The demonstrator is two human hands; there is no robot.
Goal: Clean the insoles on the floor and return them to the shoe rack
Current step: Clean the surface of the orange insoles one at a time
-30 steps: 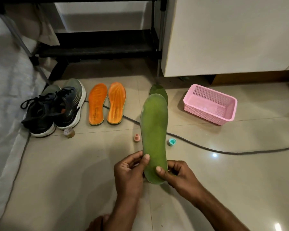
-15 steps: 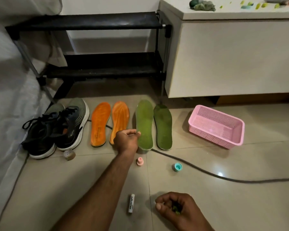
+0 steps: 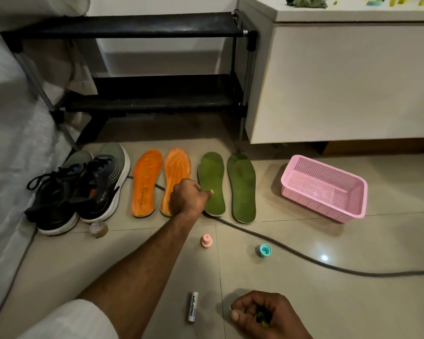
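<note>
Left hand [image 3: 189, 196] reaching out, fingers curled onto the near edge of a green insole [image 3: 211, 184] flat on the floor. Second green insole [image 3: 242, 189] just past it, orange insoles [image 3: 162, 182] behind the knuckles. Right hand [image 3: 262, 314] low and near, fingers closed round a small green bit [image 3: 261, 316]. White tube [image 3: 193, 307] beside those fingers. Grey cable [image 3: 291, 253] running under the insoles. Pink basket [image 3: 323, 187] off to the right, nothing seen inside.

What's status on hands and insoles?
Left hand pinching left green insole on floor. Right hand curled on small green bits. Four insoles off shoe rack. Cable underneath.
</note>
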